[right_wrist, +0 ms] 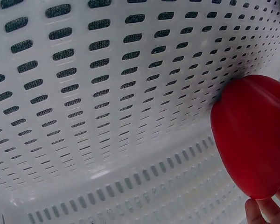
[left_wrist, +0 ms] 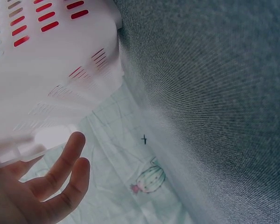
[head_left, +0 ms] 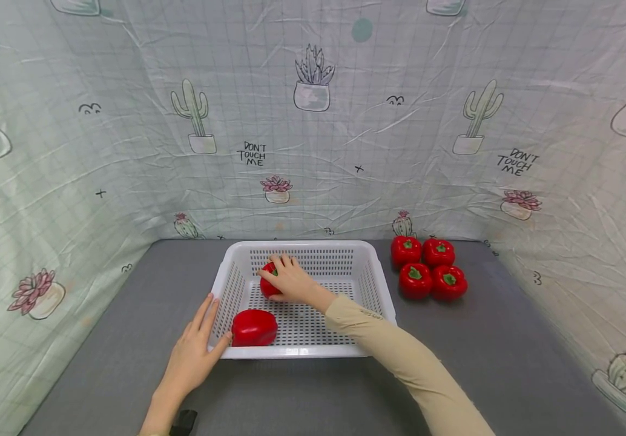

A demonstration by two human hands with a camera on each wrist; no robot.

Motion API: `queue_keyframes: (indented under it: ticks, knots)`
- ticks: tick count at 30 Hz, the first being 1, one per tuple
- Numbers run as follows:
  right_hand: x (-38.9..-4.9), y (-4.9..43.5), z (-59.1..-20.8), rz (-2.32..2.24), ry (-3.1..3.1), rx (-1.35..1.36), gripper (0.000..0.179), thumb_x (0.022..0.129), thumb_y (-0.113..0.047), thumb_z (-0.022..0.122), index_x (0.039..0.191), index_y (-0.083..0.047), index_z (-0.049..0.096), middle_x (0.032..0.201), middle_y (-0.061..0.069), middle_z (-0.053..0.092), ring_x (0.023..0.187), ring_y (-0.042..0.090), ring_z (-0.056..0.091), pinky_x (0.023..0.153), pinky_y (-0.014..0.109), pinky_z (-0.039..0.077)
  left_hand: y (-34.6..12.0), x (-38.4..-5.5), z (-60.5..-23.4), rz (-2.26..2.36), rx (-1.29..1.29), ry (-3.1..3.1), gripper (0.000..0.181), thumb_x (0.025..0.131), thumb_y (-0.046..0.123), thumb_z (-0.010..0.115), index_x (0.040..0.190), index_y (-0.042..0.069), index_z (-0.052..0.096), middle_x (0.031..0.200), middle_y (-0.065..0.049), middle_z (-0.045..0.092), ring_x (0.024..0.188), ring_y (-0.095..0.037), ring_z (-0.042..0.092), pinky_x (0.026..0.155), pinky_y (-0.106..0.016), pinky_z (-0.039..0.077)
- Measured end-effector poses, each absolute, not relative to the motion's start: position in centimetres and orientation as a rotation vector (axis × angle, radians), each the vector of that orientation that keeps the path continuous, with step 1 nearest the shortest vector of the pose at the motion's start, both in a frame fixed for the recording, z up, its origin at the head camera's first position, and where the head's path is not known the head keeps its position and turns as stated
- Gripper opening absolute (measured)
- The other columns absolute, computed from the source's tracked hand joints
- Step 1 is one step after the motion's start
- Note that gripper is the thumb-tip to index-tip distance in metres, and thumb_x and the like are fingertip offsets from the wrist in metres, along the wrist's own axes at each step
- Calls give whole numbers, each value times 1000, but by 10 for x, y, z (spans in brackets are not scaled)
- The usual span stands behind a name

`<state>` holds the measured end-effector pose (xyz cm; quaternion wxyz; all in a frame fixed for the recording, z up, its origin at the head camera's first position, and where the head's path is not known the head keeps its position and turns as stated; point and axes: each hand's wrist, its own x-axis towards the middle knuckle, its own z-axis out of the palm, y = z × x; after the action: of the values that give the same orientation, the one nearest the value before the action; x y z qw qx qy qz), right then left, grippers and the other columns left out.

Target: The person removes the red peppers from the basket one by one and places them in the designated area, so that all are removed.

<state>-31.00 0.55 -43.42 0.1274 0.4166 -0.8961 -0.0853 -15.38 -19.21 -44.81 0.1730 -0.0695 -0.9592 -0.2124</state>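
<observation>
A white perforated plastic basket (head_left: 302,352) stands on the grey table. Inside, toward its far left, my right hand (head_left: 291,283) grips a red bell pepper (head_left: 266,287) from above; in the right wrist view the fingertips are at the lower end of this bell pepper (right_wrist: 252,135). A second red bell pepper (head_left: 254,327) lies on its side in the near left corner. My left hand (head_left: 194,349) rests at that corner, thumb over the rim and fingers stretched along the outer left side. The left wrist view shows these fingers (left_wrist: 65,179) loosely extended beside the basket wall (left_wrist: 46,88).
Several red bell peppers (head_left: 414,280) stand in a tight group on the table, right of the basket, stems up. A cactus-print sheet (head_left: 313,157) hangs behind and along both sides. A small black object (head_left: 184,421) shows by the left wrist.
</observation>
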Motion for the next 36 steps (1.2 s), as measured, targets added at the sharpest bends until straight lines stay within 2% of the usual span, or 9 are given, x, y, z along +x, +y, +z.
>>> queue_keyframes:
  ticks: [13, 22, 36]
  knots:
    - [-304, 10, -432, -237, -2647, 1220, 61, 80, -46, 59, 134, -29, 35, 135, 12, 39, 118, 33, 40, 94, 41, 41, -193, -153, -449, -620, -202, -2720, 68, 80, 29, 60, 137, 4, 33, 143, -15, 27, 110, -41, 46, 75, -59, 46]
    - [-305, 15, -432, -251, -2628, 1233, 62, 79, -48, 58, 134, -31, 34, 133, 8, 41, 115, 26, 39, 89, 38, 42, -193, -154, -450, -601, -203, -2719, 68, 80, 31, 59, 137, 4, 33, 143, -15, 27, 110, -40, 46, 75, -58, 46]
    - [-299, 28, -418, -215, -2573, 1298, 62, 77, -48, 61, 132, -30, 39, 128, 5, 42, 113, 22, 39, 89, 39, 42, -193, -154, -449, -609, -210, -2714, 66, 81, 30, 58, 136, 4, 33, 143, -16, 27, 111, -41, 46, 78, -60, 43]
